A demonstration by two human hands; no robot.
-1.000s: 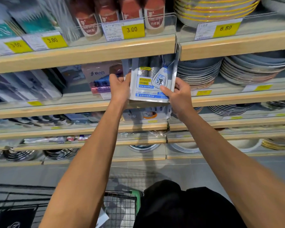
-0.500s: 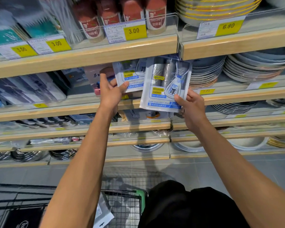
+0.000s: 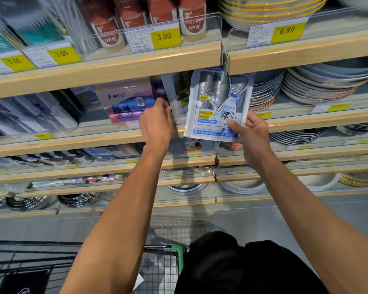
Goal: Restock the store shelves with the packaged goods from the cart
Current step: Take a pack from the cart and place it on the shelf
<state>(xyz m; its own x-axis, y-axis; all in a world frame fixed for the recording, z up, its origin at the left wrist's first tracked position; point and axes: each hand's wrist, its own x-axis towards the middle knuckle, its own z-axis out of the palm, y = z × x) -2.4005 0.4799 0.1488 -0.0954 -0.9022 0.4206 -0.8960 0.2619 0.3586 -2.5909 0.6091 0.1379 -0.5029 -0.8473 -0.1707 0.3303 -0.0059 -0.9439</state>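
Head view, only one: I was mid-placement, right hand [image 3: 251, 136] pinching the lower right corner of a white-and-blue packet [image 3: 216, 105] with thumb on its face and fingers curled behind, holding it upright at centre frame in front of the second shelf [image 3: 72, 143], its top edge just under the shelf above. My left hand [image 3: 156, 124], just left of the packet, had its fingers curled on the edge of the packets standing on that shelf [image 3: 174, 96], seemingly parting or steadying them; whether it truly gripped one I could not tell, the fingertips were hidden. My judgement: the step was slotting this packet into that row, and the next move called for keeping the gap open with the left and sliding the packet in upright, clearing the clear front lip. Containers: the second shelf held pink and purple bag rolls [image 3: 125, 102] centre left, flat dark packs at far left, stacked plates [image 3: 319, 85] to the right. Top shelf held red toothpick jars [image 3: 191, 18] with yellow 3.00 tags, yellow-rimmed bowls at upper right. The wire cart [image 3: 159, 270] sat at bottom centre, with some white packaging inside, too unclear to name.
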